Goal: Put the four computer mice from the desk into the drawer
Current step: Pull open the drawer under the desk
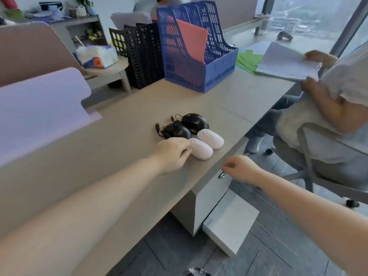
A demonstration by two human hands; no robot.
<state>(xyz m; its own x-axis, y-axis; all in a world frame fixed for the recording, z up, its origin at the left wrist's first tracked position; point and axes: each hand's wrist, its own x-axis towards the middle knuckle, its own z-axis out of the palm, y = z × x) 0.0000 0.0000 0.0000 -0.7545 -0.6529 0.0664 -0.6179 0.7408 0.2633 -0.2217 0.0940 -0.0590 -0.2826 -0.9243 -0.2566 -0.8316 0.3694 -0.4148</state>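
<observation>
Desk clutter, back edge
Blue file rack (199,62) beside black rack (141,56); tissue box (97,56) left, papers (286,62) right.

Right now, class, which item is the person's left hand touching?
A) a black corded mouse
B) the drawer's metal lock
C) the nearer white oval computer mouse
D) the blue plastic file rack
C: the left hand rests its fingers against the nearer white oval computer mouse on the desk.

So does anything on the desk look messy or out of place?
Only slightly: the two black mice have loose cables bunched behind them, while the two white mice lie neatly side by side. Nothing looks spilled or damaged.
</observation>
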